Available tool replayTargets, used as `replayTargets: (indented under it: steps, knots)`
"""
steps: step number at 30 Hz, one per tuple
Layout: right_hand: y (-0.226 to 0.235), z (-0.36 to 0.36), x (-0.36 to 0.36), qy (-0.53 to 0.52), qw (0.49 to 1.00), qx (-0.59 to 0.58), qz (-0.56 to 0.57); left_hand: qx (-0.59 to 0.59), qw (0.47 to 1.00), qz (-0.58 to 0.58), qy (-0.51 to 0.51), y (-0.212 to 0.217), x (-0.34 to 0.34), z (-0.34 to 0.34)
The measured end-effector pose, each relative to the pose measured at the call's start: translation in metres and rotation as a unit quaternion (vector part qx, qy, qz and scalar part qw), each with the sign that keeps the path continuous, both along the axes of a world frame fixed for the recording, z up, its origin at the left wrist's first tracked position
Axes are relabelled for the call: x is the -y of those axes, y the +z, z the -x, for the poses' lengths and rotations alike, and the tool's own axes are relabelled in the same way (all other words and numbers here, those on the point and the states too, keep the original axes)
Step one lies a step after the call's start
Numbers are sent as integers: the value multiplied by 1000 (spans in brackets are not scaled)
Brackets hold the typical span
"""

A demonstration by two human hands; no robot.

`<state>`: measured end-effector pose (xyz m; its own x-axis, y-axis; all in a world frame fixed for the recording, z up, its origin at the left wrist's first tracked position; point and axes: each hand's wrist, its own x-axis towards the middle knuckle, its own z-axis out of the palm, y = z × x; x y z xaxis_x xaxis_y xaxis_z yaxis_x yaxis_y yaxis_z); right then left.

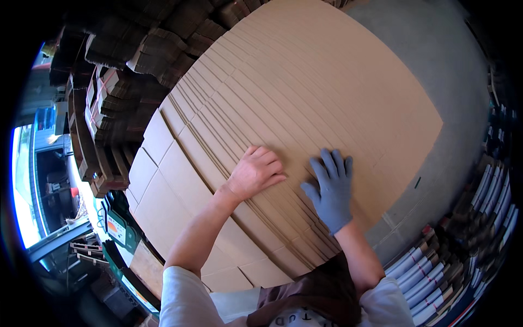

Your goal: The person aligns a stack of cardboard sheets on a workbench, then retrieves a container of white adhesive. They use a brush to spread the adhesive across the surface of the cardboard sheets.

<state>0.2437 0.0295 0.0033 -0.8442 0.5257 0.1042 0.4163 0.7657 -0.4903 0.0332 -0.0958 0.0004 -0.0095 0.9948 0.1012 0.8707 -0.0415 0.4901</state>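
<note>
The support beneath the broad spread of cardboard sheets [327, 98] is covered by them, so its kind cannot be told. The sheets are laid overlapping, with their edges stepped in slanting rows and wider panels exposed toward the left. Grey floor [447, 71] is seen along the right side, marked by a small dark green strip [418, 182]. At the left, stacked cardboard bundles [113, 103] are carried by a wooden pallet [103, 163].
</note>
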Motion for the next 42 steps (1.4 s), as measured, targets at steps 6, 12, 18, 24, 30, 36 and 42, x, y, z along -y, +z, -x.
replayTargets:
  steps: [6, 12, 18, 24, 30, 36, 42]
  knots:
    - [17, -40, 30, -28, 988, 112, 101, 23, 1000, 10, -3, 7, -7, 4]
    - [9, -37, 34, -71, 987, 101, 105, -40, 997, 48, -37, 22, -22, 10]
    - [12, -34, 27, -45, 973, 106, 198, -17, 992, 104, -73, 27, -34, 18]
    - [15, -28, 29, -56, 979, 115, 156, -1, 987, 130, -89, 29, -38, 21]
    - [16, -22, 26, -46, 980, 90, 170, 39, 982, 164, -84, 29, -40, 23]
    - [13, -19, 24, -40, 981, 78, 173, 72, 981, 158, -87, 26, -40, 26]
    - [7, -19, 25, -42, 982, 81, 168, 114, 977, 164, -72, 21, -43, 27]
